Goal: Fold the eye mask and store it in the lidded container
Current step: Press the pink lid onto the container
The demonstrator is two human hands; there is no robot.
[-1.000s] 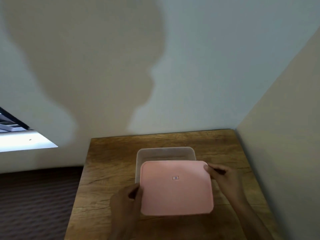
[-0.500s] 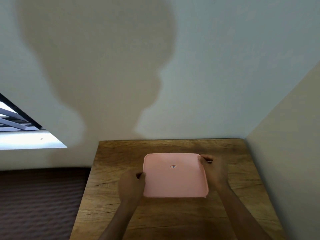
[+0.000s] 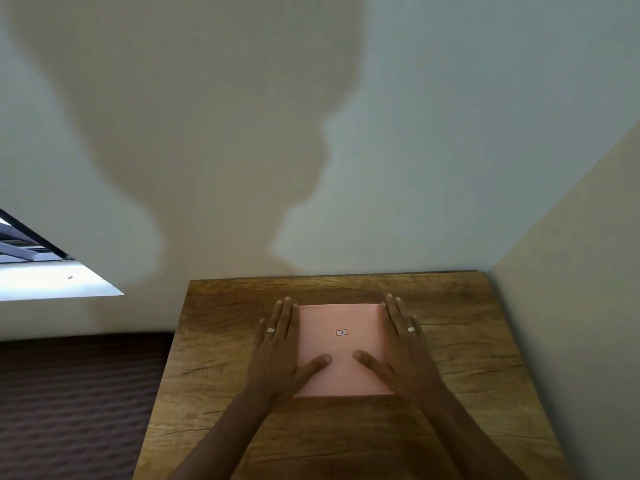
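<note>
A pink lid [image 3: 341, 348] with a small red-edged sticker at its centre lies flat on the container, which it covers completely. My left hand [image 3: 282, 351] rests flat along the lid's left side, fingers stretched forward and thumb spread onto the pink top. My right hand [image 3: 403, 351] mirrors it on the lid's right side, palm down, thumb pointing inward. Each hand wears a ring. The eye mask is not visible; the container's walls and inside are hidden under the lid.
The container sits on a small wooden table [image 3: 467, 358] pushed into a corner, with a pale wall behind and a beige wall [image 3: 571, 306] close on the right. Left of the table lies dark ribbed flooring [image 3: 76, 393]. A window [image 3: 34, 268] shows at the far left.
The lid, first held offset over the open translucent container, was slid back onto it. My hands have let go of its edges and now lie flat on top of it.
</note>
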